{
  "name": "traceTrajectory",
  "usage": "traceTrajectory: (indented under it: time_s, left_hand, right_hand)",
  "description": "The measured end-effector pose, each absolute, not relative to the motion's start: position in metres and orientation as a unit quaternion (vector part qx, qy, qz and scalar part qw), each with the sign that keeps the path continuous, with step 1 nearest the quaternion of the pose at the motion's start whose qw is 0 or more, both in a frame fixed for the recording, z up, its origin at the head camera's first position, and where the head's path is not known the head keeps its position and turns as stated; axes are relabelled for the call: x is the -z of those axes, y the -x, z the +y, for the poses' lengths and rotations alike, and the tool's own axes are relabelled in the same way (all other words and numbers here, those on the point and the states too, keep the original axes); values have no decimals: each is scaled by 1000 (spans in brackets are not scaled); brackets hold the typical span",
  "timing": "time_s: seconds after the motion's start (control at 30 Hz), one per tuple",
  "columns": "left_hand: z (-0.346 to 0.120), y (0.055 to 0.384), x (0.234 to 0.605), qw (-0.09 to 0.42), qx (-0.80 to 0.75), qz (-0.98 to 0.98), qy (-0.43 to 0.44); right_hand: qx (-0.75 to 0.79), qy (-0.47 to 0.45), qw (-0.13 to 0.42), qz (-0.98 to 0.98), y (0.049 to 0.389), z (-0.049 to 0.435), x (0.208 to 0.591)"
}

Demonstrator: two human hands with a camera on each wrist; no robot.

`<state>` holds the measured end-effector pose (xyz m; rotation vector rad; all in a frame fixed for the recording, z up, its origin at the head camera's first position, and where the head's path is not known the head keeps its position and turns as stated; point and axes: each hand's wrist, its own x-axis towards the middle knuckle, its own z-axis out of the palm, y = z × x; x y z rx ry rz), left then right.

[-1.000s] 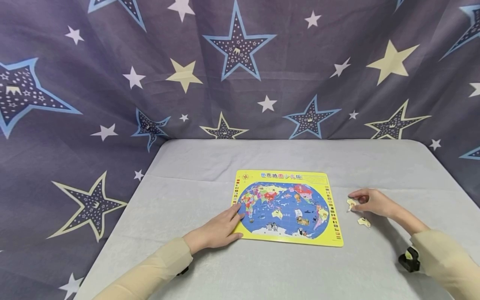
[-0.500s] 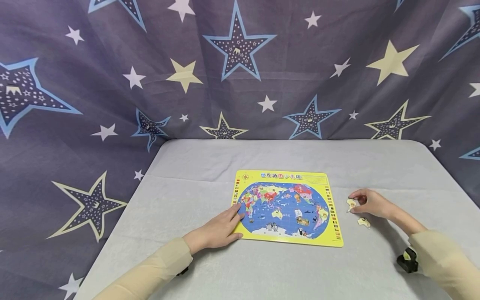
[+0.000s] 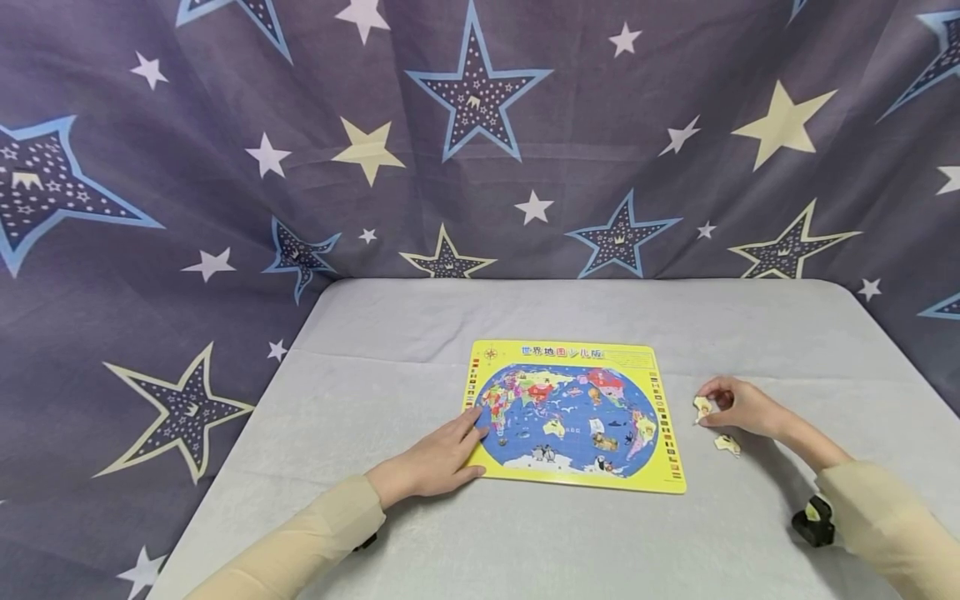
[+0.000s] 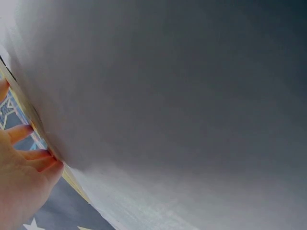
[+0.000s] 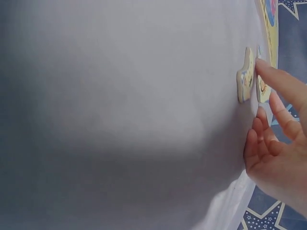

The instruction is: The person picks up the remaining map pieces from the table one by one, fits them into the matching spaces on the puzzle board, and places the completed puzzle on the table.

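Note:
A yellow-rimmed world map puzzle board [image 3: 570, 482] lies flat on the table. My left hand [image 3: 435, 458] rests on its left edge, fingers stretched over the rim and the thumb at the near corner. Right of the board, my right hand [image 3: 750, 408] pinches a small pale yellow puzzle piece [image 3: 702, 406] between thumb and index finger, low at the tabletop. In the right wrist view that piece [image 5: 263, 91] shows partly behind the thumb. A second yellow puzzle piece [image 3: 727, 444] lies just nearer, beside the thumb and untouched.
The table [image 3: 405, 333] has a pale grey cloth over it. Behind and to the left hangs a dark curtain [image 3: 480, 192] printed with stars. A black wrist device [image 3: 814, 521] sits under the right sleeve.
The right forearm and sleeve have shifted slightly left, while the fingers stay at the same puzzle piece. My left hand and the board have not moved.

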<state>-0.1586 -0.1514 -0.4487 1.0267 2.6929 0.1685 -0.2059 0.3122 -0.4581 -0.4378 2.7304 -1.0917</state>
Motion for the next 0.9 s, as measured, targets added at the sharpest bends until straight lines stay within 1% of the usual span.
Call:
traceTrajectory:
  time_s: [0.33,0.67,0.9]
  left_hand:
    - [-151,158,448,127,-59,925,-353]
    - [-152,158,449,129,-60,923,-357]
    - [-151,159,449,130,-55,925,-353]
  right_hand:
    - [389,161,66,905,203,311,456]
    - [398,148,90,901,202,312,452]
    - [413,147,96,894,202,312,449]
